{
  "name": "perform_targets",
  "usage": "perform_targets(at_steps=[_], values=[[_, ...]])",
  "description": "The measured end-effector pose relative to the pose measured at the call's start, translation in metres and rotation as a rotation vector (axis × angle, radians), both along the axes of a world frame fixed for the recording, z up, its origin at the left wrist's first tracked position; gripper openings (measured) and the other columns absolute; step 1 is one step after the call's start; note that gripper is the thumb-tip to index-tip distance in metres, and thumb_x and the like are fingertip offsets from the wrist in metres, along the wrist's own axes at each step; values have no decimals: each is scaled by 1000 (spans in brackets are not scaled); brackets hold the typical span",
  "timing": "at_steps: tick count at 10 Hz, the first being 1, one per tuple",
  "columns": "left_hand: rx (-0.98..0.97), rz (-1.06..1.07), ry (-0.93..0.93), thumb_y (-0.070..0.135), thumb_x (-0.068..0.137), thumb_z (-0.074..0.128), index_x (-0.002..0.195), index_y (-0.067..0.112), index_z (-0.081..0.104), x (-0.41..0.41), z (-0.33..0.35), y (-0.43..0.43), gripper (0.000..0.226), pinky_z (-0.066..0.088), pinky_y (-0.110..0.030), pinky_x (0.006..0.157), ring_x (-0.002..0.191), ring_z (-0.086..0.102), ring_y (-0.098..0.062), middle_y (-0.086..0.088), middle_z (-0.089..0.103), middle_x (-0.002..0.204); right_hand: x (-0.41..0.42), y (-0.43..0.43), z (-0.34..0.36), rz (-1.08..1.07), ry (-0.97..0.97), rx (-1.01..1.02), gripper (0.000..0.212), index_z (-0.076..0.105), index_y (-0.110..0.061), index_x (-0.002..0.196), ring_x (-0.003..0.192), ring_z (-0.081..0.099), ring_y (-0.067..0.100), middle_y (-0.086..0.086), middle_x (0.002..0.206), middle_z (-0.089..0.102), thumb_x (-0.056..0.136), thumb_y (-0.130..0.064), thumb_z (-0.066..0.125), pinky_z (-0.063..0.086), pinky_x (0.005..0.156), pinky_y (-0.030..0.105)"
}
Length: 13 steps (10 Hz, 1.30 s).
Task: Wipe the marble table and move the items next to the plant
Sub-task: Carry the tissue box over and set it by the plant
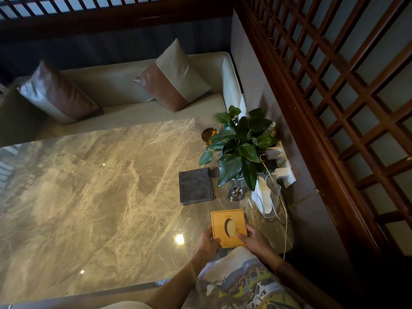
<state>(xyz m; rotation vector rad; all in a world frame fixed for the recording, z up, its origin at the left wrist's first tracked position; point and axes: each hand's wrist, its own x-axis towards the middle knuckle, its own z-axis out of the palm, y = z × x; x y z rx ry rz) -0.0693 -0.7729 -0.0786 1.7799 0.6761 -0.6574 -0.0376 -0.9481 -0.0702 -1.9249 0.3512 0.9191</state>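
The wooden box [229,228] sits on the tabletop [100,186] between both hands, left hand [208,241] and right hand [254,239] gripping its near corners, likely to slide it. Just beyond them lie the folded cloth [196,186] and plant [239,143], where items are gathered.

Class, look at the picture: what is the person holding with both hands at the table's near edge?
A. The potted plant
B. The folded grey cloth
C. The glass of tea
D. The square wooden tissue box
D: the left hand and right hand grip opposite sides of the wooden tissue box, while the grey cloth lies untouched beside the plant.
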Motion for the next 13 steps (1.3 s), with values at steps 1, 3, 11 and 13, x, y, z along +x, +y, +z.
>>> perform_targets(at_steps=[1, 3, 11, 13], values=[[1, -8, 8, -1, 89, 53, 111, 25, 54, 0, 0, 1, 34, 58, -39, 80, 92, 65, -26, -1, 62, 96, 0, 0, -3, -3, 2, 5, 45, 54, -22, 135, 111, 62, 21, 3, 123, 67, 90, -21, 63, 48, 102, 41], [-7, -17, 15, -4, 87, 53, 109, 18, 59, 1, -3, 4, 32, 58, -36, 70, 80, 64, -19, 4, 63, 85, 0, -4, -20, -22, 31, 3, 46, 55, -26, 133, 109, 64, 19, -2, 120, 69, 88, -24, 65, 49, 102, 46], [-121, -113, 82, 20, 84, 62, 129, 16, 51, -8, -10, 23, 46, 51, -41, 99, 107, 60, -23, -3, 61, 117, 5, 4, -7, -32, 64, -38, 43, 54, -19, 133, 106, 64, 19, 2, 119, 68, 91, -20, 62, 52, 94, 38], [-151, 101, 47, 13, 95, 53, 85, 36, 55, -24, -6, 47, 25, 58, -31, 70, 78, 65, -17, -7, 67, 96, -3, 4, -27, -177, 42, -190, 66, 43, -15, 142, 124, 53, 31, 13, 142, 52, 87, -43, 64, 41, 106, 43]])
